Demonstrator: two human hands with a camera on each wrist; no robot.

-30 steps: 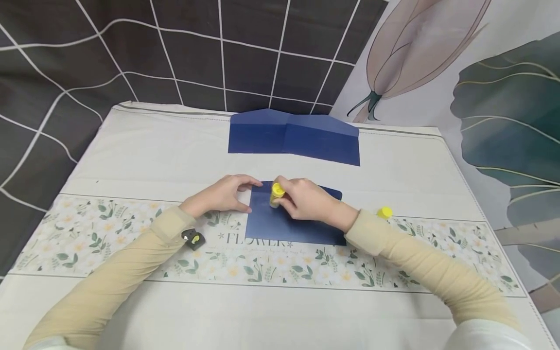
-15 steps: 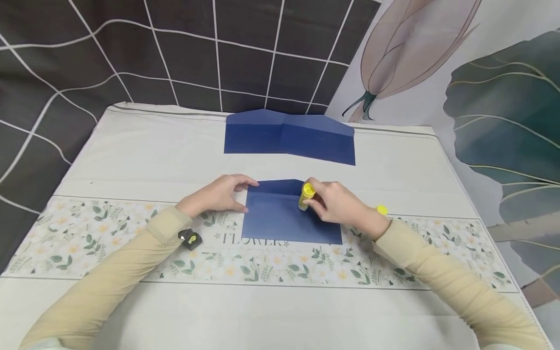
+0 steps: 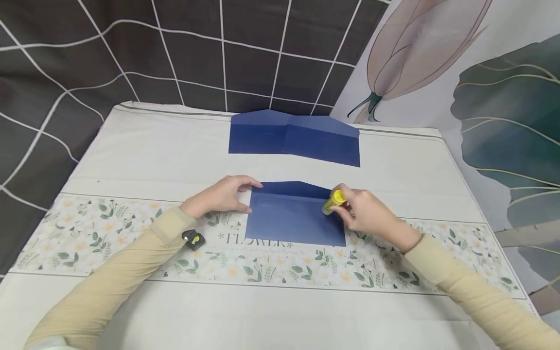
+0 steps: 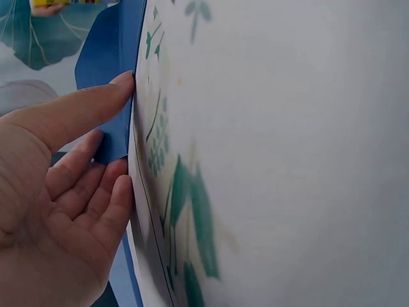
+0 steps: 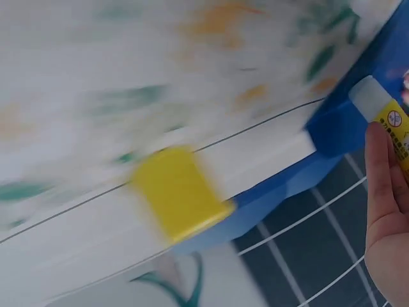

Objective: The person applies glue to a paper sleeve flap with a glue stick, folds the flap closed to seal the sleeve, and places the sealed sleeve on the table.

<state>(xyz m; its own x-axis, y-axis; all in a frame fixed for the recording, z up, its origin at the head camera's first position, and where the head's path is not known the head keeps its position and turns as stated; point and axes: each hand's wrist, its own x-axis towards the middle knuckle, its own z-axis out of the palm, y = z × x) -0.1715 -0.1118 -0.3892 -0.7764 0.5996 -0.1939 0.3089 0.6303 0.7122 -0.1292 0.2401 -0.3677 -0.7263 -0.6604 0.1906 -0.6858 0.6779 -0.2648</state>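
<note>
A dark blue paper envelope [image 3: 288, 218] lies on the table with its pointed flap unfolded toward the back. My left hand [image 3: 225, 194] rests at its left side, thumb and fingertips at the edge; in the left wrist view the fingers [image 4: 115, 204] are loosely bent beside the paper. My right hand [image 3: 367, 211] grips a yellow glue stick [image 3: 331, 204], tilted, its pale lower end over the envelope's right part just below the flap. That pale end of the glue stick [image 5: 374, 99] also shows in the right wrist view.
Two more blue envelopes [image 3: 258, 138] lie overlapping at the table's back edge. A yellow cap [image 5: 182, 195] stands on the tablecloth to the right, mostly hidden behind my right hand in the head view. Near my left wrist sits a small black object [image 3: 193, 239].
My right hand has carried the glue stick rightward along the envelope, from its left part to near its right edge, and the stick now leans more. My left hand has stayed in place.
</note>
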